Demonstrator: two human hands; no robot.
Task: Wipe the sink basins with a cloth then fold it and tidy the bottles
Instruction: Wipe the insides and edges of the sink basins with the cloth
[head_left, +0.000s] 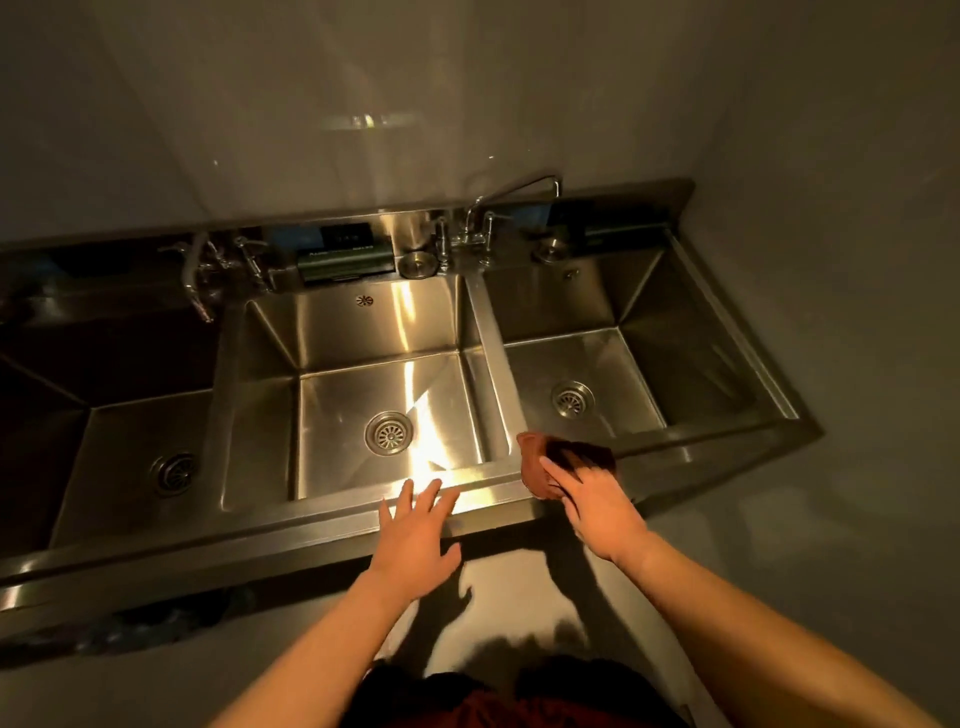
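Note:
A steel sink unit (311, 525) holds three basins: left (124, 447), middle (332, 410) and right (613, 379). A brown cloth (545, 457) lies bunched on the front rim between the middle and right basins. My right hand (597, 504) presses down on the cloth's near side, fingers over it. My left hand (415, 535) hovers open over the front rim before the middle basin, fingers spread, holding nothing. A dark bottle or dispenser (343, 260) lies on the back ledge behind the middle basin.
Two faucets rise from the back ledge, one at the left (200, 275) and one with a long spout (483, 223) between the middle and right basins. Each basin has a round drain. Grey walls close in behind and to the right. Grey floor lies below the front rim.

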